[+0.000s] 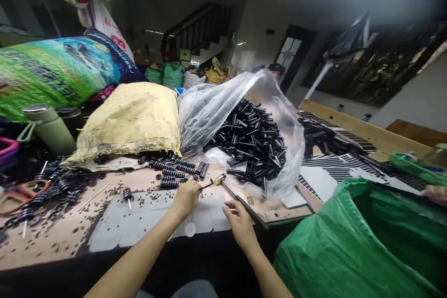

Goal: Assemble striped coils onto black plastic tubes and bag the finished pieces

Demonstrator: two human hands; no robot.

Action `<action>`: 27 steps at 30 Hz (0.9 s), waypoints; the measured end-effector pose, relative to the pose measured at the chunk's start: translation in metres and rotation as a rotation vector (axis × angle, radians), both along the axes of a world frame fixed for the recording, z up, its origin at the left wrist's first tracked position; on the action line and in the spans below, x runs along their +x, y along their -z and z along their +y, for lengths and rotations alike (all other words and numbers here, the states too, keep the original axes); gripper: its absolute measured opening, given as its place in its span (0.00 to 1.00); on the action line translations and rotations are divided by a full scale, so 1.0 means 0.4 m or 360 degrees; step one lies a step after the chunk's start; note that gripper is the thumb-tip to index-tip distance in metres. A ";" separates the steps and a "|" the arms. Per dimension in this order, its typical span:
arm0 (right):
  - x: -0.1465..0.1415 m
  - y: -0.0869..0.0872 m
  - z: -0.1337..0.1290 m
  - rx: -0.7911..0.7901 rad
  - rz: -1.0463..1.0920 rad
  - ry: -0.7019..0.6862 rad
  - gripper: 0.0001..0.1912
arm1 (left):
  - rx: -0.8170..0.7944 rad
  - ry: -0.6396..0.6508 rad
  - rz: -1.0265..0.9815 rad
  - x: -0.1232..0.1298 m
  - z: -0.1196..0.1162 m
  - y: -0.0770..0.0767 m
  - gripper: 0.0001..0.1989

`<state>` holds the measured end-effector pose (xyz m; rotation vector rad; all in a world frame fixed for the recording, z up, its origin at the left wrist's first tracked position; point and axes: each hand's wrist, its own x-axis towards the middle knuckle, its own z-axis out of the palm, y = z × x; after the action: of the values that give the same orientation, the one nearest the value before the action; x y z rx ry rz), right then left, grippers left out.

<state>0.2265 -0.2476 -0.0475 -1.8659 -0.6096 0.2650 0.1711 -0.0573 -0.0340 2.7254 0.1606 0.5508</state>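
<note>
Pinching black stick [206, 186] in left hand [186, 199], before plastic bag [206, 111]; probably light, stiff, best gripped mid-shaft; with right hand [240, 224] apart, half-curled.

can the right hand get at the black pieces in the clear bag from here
Probably yes: the right hand looks free, and the clear bag gapes open, with black pieces showing at its mouth. The tool lies between, but seems low enough to reach over.

Can't read a word: only blurred dark characters [59, 88] on the green sack [38, 58] by the counter's [21, 253] far left corner, and unreadable red print [120, 42] on the white bag [100, 14] above.
</note>
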 end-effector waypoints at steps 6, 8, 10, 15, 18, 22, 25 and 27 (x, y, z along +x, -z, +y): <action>-0.056 -0.032 0.072 0.0846 0.1109 -0.0581 0.31 | -0.0104 0.0246 -0.0743 -0.061 -0.108 -0.017 0.08; -0.062 -0.036 0.081 0.0949 0.1186 -0.0612 0.31 | -0.0123 0.0271 -0.0793 -0.061 -0.122 -0.017 0.08; -0.054 -0.034 0.080 0.0965 0.1230 -0.0487 0.29 | -0.0126 0.0336 -0.0748 -0.051 -0.123 -0.011 0.09; 0.012 -0.001 0.058 0.0437 0.0301 0.0109 0.13 | -0.0381 0.0317 -0.0540 0.004 -0.097 0.017 0.11; 0.045 0.026 0.058 -0.0085 -0.0496 0.0265 0.10 | -0.0763 0.0122 -0.0304 0.044 -0.089 0.022 0.17; 0.061 0.035 0.078 -0.0643 -0.1074 0.0269 0.12 | -0.1491 0.0103 0.0580 0.068 -0.107 0.019 0.28; 0.054 0.006 0.068 -0.0749 -0.1129 0.0069 0.16 | -0.1852 0.0170 0.0831 0.059 -0.111 0.021 0.28; 0.045 -0.021 0.045 -0.0736 -0.1010 -0.0202 0.29 | -0.1946 0.0076 0.0784 0.050 -0.103 0.023 0.28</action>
<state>0.2443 -0.2294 -0.0391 -2.3742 -1.1763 -0.1325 0.1912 -0.0983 -0.0432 1.5864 0.3925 -0.2309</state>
